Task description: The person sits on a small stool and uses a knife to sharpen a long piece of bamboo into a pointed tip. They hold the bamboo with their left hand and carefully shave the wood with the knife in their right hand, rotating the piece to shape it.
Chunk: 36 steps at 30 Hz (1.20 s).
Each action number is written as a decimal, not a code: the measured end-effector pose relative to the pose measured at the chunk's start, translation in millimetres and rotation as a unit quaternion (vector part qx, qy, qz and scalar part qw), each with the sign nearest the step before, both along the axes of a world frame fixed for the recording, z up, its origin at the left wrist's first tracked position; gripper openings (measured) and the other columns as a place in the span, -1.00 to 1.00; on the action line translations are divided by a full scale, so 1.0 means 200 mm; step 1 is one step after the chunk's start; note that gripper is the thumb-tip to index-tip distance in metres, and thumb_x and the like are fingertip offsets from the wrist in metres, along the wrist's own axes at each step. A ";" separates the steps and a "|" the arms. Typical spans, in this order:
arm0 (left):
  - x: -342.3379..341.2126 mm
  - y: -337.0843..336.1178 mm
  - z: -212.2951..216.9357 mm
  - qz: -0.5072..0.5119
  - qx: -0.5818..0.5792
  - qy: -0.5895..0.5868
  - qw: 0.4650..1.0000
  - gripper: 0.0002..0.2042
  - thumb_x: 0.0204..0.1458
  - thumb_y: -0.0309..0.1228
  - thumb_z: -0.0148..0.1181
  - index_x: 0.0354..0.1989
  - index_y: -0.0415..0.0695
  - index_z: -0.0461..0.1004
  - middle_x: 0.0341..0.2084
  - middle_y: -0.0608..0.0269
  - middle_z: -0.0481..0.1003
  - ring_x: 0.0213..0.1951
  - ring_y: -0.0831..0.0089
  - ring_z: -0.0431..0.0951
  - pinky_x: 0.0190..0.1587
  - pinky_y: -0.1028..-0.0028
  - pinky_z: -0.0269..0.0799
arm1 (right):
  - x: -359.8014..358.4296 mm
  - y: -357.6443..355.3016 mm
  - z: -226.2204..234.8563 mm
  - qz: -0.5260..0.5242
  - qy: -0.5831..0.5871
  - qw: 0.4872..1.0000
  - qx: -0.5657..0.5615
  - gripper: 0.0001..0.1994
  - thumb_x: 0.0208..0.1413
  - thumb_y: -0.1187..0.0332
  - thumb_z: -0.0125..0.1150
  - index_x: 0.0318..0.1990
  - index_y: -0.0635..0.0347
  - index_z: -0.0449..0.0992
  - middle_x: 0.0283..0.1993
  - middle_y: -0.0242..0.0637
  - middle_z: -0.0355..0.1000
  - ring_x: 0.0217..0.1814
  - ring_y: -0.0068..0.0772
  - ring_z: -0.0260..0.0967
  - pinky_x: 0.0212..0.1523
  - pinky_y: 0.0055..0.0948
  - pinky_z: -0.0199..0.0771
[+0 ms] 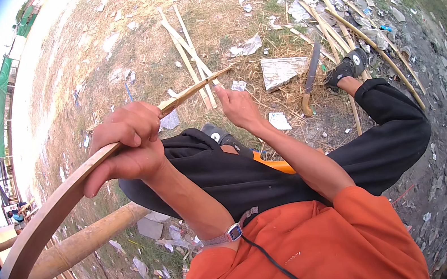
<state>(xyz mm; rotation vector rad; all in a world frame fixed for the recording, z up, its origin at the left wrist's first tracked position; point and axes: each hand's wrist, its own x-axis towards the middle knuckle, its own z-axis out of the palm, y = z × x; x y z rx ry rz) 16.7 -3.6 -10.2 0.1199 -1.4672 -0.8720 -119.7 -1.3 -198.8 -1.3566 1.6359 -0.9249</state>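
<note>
My left hand (126, 143) is closed around a long split bamboo strip (56, 206) that runs from the lower left up to a thin tip at the centre. My right hand (237, 106) is just past that tip, fingers together, touching or pinching the strip's end; the exact contact is hard to see. I am seated with knees in black trousers (295, 163) and an orange shirt (307, 247). A wristwatch (231, 232) is on my left wrist.
A large knife with a wooden handle (309, 79) lies on the ground beside my black shoe (347, 66). Several split bamboo sticks (192, 58) and poles (356, 29) lie scattered on dry grass with litter. A thick bamboo pole (86, 241) lies at lower left. People sit at the far left.
</note>
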 end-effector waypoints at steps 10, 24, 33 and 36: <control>0.01 0.00 0.00 -0.009 0.015 -0.040 0.999 -0.27 -0.12 0.47 -0.45 -0.66 -0.08 0.06 -0.82 0.38 0.02 -0.78 0.50 0.01 -0.66 0.45 0.01 | 0.00 0.09 -0.17 -0.031 0.030 0.994 0.097 -0.34 0.24 -0.05 -0.32 -0.49 0.45 0.48 -0.48 0.31 0.37 -0.33 0.30 0.37 -0.22 0.06 0.30; 0.02 0.00 0.01 -0.087 -0.002 -0.006 0.996 -0.22 -0.18 0.49 -0.28 -0.70 -0.16 0.16 -0.85 0.30 0.17 -0.83 0.45 0.17 -0.74 0.46 0.10 | -0.02 0.25 0.26 -0.060 -0.143 0.987 -0.051 -0.44 0.28 0.01 -0.30 -0.47 0.39 0.35 -0.63 0.14 0.27 -0.53 0.17 0.24 -0.42 -0.02 0.17; 0.00 0.02 0.11 -0.113 -0.087 -0.066 0.988 -0.27 -0.10 0.43 -0.23 -0.65 -0.15 0.25 -0.84 0.33 0.24 -0.85 0.48 0.27 -0.74 0.47 0.32 | -0.09 0.21 0.24 0.013 -0.083 0.996 0.034 -0.40 0.27 0.00 -0.26 -0.59 0.40 0.34 -0.66 0.09 0.23 -0.61 0.05 0.14 -0.46 -0.12 0.18; 0.00 0.07 0.16 -0.109 -0.097 -0.092 0.985 -0.29 -0.09 0.41 -0.19 -0.64 -0.14 0.26 -0.84 0.33 0.25 -0.84 0.49 0.30 -0.74 0.46 0.36 | -0.11 0.28 0.41 0.021 -0.129 0.990 -0.053 -0.48 0.27 0.07 -0.18 -0.56 0.38 0.36 -0.67 0.07 0.22 -0.63 0.02 0.13 -0.51 -0.16 0.18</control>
